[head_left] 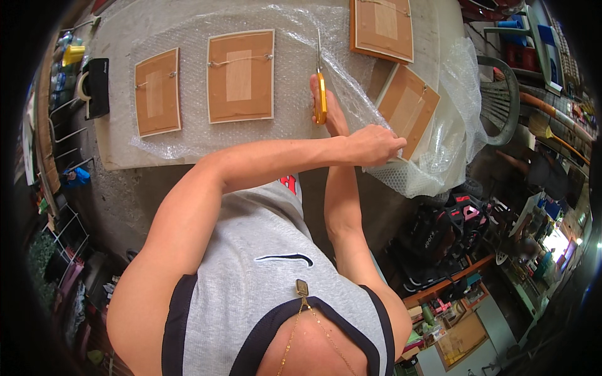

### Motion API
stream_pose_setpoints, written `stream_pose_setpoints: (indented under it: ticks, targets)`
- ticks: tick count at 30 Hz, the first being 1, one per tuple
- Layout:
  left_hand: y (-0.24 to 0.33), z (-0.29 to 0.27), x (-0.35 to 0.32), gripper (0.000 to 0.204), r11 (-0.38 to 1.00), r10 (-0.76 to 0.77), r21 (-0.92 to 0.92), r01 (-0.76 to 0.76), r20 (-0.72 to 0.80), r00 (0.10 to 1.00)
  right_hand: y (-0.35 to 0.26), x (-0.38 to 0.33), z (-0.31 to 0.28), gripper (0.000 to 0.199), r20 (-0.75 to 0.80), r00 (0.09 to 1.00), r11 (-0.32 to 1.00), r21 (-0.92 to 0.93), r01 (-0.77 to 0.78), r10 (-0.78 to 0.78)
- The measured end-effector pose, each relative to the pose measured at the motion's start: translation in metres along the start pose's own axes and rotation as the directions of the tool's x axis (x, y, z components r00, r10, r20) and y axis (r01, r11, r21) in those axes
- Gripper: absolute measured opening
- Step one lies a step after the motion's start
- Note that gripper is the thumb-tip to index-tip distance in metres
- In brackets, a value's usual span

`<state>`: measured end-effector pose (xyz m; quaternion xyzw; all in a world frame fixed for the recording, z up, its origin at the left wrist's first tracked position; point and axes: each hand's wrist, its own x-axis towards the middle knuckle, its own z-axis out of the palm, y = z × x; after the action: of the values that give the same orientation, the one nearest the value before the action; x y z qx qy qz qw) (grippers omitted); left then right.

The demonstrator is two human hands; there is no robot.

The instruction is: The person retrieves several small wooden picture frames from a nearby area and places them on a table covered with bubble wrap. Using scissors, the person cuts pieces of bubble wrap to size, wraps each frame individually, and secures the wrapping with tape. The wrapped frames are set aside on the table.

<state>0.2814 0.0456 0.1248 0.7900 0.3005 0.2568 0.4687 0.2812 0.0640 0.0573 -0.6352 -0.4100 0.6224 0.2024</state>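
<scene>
My left arm crosses over my right forearm. My left hand (376,145) is closed in a pinch on the edge of the bubble wrap (433,166), by the near corner of a tilted picture frame (407,106). Beyond the crossing, my right hand (331,109) grips a yellow-handled utility knife (321,100), its long thin blade pointing away from me over the wrap. Two picture frames, a smaller one (158,94) at left and a larger one (241,76) in the middle, lie face down on the bubble wrap, their brown backs and hanging wires showing.
Another face-down frame (384,28) lies at the far right of the table (116,147). A tape roll (83,86) sits by a black box (98,88) at the left edge. A plastic chair (498,94) stands right of the table, and black-and-red gear (445,232) lies below it.
</scene>
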Motion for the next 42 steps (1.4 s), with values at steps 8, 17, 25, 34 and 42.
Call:
stream_pose_setpoints:
  ticks: [8,17,25,34,42]
  targets:
    - [0.011,0.008,0.001,0.013,0.995,0.037,-0.091,-0.037,-0.001,0.999,0.003,0.023,0.000,0.069,-0.012,0.999,0.999,-0.006,0.035,-0.035]
    - [0.005,0.011,0.005,0.012,0.992,0.055,-0.117,-0.055,-0.003,0.999,0.014,0.042,-0.002,0.069,0.023,0.995,0.995,0.031,0.093,-0.093]
    - [0.004,0.010,0.007,0.010,0.981,0.103,-0.168,-0.101,0.005,0.995,-0.019,0.040,-0.006,0.075,0.030,0.998,0.998,-0.042,-0.052,0.053]
    - [0.001,0.006,0.010,0.009,0.974,0.144,-0.179,-0.138,0.018,0.989,-0.035,0.051,-0.011,0.078,0.062,0.997,0.999,0.019,-0.047,0.046]
    - [0.005,0.001,0.014,0.013,0.971,0.151,-0.186,-0.148,0.000,0.989,-0.044,0.071,-0.007,0.079,0.059,0.997,0.997,0.059,-0.046,0.042]
